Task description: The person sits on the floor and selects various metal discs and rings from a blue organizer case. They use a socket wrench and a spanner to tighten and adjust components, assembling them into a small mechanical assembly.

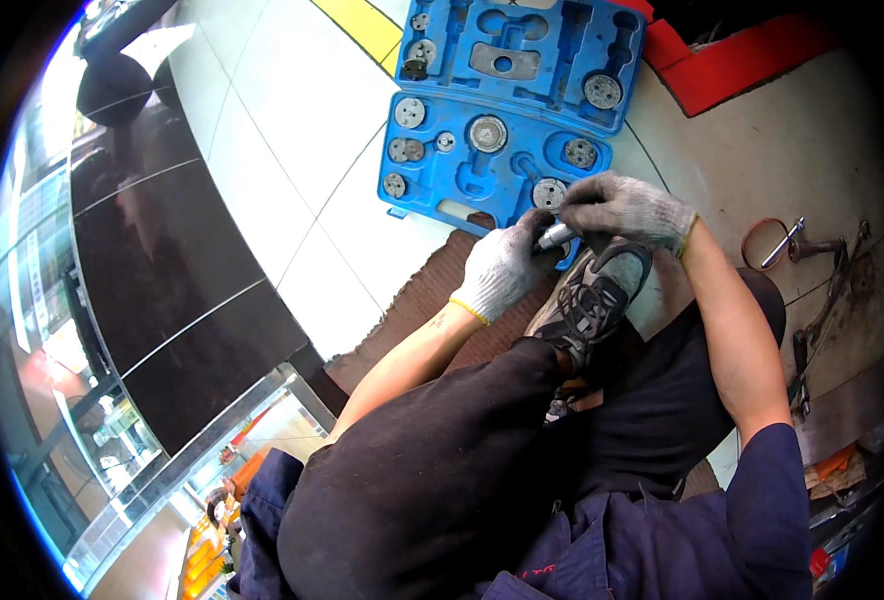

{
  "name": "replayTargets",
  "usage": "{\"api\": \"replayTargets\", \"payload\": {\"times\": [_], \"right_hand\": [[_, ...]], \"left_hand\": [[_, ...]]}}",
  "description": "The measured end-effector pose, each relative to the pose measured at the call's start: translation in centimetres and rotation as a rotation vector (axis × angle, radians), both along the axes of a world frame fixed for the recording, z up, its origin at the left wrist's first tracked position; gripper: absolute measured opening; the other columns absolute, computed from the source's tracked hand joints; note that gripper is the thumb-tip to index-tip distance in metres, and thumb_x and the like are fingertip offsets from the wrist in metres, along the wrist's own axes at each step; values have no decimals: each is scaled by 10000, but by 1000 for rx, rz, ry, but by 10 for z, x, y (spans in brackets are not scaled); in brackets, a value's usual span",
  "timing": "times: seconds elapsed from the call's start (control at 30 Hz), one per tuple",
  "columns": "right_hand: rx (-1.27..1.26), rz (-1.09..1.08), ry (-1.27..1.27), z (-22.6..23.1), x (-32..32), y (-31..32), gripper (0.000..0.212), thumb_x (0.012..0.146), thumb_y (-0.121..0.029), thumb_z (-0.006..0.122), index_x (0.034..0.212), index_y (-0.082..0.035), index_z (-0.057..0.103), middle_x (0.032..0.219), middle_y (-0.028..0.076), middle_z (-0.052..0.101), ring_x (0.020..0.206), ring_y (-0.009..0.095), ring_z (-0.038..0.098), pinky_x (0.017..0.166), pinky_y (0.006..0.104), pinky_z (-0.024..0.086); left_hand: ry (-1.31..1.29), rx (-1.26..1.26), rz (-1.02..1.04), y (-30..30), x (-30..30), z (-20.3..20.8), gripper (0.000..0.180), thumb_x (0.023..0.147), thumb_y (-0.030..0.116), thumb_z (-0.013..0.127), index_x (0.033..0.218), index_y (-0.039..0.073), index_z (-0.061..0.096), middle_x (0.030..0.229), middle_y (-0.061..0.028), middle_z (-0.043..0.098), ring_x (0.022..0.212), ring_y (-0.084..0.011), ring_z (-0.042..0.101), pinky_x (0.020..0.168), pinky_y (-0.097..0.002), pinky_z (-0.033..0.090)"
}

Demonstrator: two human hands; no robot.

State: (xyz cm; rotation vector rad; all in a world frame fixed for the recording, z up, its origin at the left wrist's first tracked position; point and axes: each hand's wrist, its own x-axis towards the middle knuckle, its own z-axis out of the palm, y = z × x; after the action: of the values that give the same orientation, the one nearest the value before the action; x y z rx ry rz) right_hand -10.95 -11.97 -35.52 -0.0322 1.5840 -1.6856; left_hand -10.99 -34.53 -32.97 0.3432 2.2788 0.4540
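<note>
Both my hands wear grey-white knit gloves with darkened fingertips. Between them is a short silver metal cylinder, held just above my shoe. My left hand is closed around its left end. My right hand has its fingers curled in at the other end, which they partly cover. Just beyond the hands lies an open blue plastic tool case, with several round metal discs in its moulded recesses. One pin-holed disc sits right beside my right fingertips. A flat metal plate lies in the case's far half.
My grey and black shoe is directly under the hands, on a brown mat. To the right on the floor are a copper-coloured ring, a silver rod and a dark metal linkage. Red strips edge the far right.
</note>
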Motion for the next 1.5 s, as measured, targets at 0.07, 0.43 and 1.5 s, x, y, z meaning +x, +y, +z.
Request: {"api": "replayTargets", "payload": {"times": [0.07, 0.43, 1.5], "right_hand": [[-386, -183, 47, -12, -1, 3, 402, 933, -371, 685, 1141, -27, 666, 1056, 95, 687, 1039, 183, 648, 931, 333, 539], [-195, -8, -1, -17, 8, -8, 282, 889, -280, 746, 1011, -32, 689, 983, 60, 677, 940, 141, 638, 896, 304, 519], [-164, -13, 54, -11, 4, -12, 333, 827, -171, 778, 1104, -34, 654, 973, 42, 643, 913, 140, 622, 886, 294, 518]], "left_hand": [[-11, -8, 7, 3, 0, 3, 561, 874, 509, 689, 1287, 145, 579, 962, -221, 717, 926, -410, 702, 778, -472, 561], [-6, -4, 37, -2, 7, 12, 490, 888, 448, 688, 1261, 150, 580, 981, -229, 714, 939, -421, 695, 776, -468, 564], [-240, 268, 289, -26, 1, 7, 400, 1004, 337, 537, 1224, 12, 611, 849, -166, 688, 773, -281, 670, 670, -375, 517]]}}
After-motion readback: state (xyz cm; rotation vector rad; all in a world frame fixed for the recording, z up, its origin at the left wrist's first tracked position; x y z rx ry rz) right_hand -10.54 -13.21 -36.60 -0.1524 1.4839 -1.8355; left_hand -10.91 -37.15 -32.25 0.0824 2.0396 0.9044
